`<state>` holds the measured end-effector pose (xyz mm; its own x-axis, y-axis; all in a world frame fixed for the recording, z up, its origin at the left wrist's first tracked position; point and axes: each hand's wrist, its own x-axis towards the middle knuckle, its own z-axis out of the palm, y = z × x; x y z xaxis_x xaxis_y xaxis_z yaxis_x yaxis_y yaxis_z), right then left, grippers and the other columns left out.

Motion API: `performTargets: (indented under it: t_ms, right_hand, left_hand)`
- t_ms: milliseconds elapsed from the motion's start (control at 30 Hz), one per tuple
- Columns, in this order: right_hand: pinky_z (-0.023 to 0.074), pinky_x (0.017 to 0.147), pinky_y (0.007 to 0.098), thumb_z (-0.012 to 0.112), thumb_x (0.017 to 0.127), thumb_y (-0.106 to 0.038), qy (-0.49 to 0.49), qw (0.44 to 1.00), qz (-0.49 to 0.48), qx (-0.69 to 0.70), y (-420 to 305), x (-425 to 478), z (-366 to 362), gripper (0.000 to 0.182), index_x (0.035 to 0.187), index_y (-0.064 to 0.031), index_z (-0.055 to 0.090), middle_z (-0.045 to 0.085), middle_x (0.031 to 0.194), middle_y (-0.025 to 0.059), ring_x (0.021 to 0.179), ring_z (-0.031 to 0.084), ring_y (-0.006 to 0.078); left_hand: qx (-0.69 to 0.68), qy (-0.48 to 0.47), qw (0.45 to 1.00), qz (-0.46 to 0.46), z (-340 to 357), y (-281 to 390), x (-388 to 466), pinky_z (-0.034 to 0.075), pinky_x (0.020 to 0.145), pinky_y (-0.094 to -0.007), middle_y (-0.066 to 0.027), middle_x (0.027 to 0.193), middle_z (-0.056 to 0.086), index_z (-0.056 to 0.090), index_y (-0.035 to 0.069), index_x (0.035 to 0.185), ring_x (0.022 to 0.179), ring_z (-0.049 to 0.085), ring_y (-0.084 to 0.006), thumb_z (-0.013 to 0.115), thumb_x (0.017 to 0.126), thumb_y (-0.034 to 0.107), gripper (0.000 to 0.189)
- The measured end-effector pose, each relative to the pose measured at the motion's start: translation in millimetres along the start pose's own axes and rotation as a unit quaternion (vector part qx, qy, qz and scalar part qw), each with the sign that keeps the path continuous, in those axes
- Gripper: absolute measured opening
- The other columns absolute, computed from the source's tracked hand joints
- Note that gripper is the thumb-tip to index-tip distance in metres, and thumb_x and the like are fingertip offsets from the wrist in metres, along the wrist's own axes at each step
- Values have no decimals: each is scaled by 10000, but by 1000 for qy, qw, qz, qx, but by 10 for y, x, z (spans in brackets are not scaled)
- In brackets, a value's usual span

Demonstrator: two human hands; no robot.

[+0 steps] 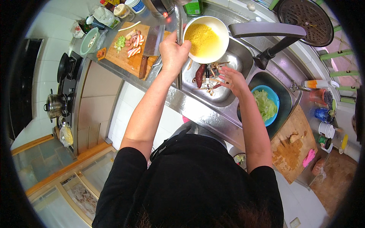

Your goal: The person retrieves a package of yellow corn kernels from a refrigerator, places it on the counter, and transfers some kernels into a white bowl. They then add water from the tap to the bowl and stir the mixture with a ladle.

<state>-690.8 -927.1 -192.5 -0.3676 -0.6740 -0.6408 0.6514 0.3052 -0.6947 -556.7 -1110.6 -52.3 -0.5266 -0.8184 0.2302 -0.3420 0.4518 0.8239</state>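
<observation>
My left hand point(175, 52) grips the side of a white bowl point(223, 42), its thumb at the rim. Fine yellow grain point(203, 35), which looks like millet, lies inside. The bowl is held over the left basin of a steel sink point(196, 98). My right hand point(233, 80) hovers above the same basin, fingers apart and holding nothing. Below the bowl, a red-skinned sweet potato point(200, 75) rests among peel scraps. A peeler with a black handle point(207, 73) lies beside it.
Left of the sink, a cleaver point(154, 41) lies on a wooden cutting board point(117, 57) with chopped food. A faucet point(268, 30) juts over the sink. The right basin holds a blue colander point(277, 98) of lettuce point(263, 104). Another board point(288, 168) stands at right.
</observation>
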Motion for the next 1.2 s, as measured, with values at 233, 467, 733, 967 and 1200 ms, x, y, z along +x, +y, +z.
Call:
performTargets:
  t_ms: [233, 467, 733, 967, 1200]
  right_hand:
    - [442, 899, 386, 521, 917, -182, 40, 999, -19, 7, 9, -38, -71, 393, 1285, -50, 481, 593, 1200, 84, 1076, 562, 216]
    - [450, 911, 381, 523, 901, -168, 87, 992, -63, 58, -39, 4, -245, 410, 1290, -58, 458, 571, 1239, 95, 1081, 574, 229]
    - [457, 912, 443, 546, 883, -245, 89, 966, -85, 229, -174, -45, -428, 425, 1252, -53, 458, 519, 1271, 153, 1102, 545, 286]
    - [451, 918, 508, 590, 854, -283, 110, 949, -73, 286, -374, -80, -475, 644, 1347, -12, 277, 459, 1292, 190, 1127, 517, 325]
    - [444, 928, 533, 615, 853, -285, 96, 934, -81, 334, -406, 35, -613, 787, 1405, -28, 118, 475, 1249, 206, 1138, 514, 332]
  left_hand:
    - [41, 59, 991, 110, 38, -41, 77, 495, 632, -335, -148, 754, 662, 662, 95, 1116, 607, 610, -208, 599, 696, 114, 425]
    - [55, 50, 991, 115, 46, 56, 70, 463, 569, -248, -34, 667, 631, 654, 110, 1150, 542, 497, -62, 599, 711, 106, 442]
    - [56, 56, 988, 136, 69, 111, 104, 445, 538, -245, -23, 625, 603, 659, 115, 1147, 520, 472, -56, 602, 710, 106, 441]
    - [60, 54, 986, 145, 62, 192, 129, 441, 533, -247, -24, 616, 599, 659, 118, 1146, 513, 465, -56, 596, 711, 107, 440]
    - [82, 52, 985, 140, 45, 259, 110, 442, 525, -264, -46, 588, 580, 661, 118, 1140, 498, 476, -80, 598, 710, 110, 435]
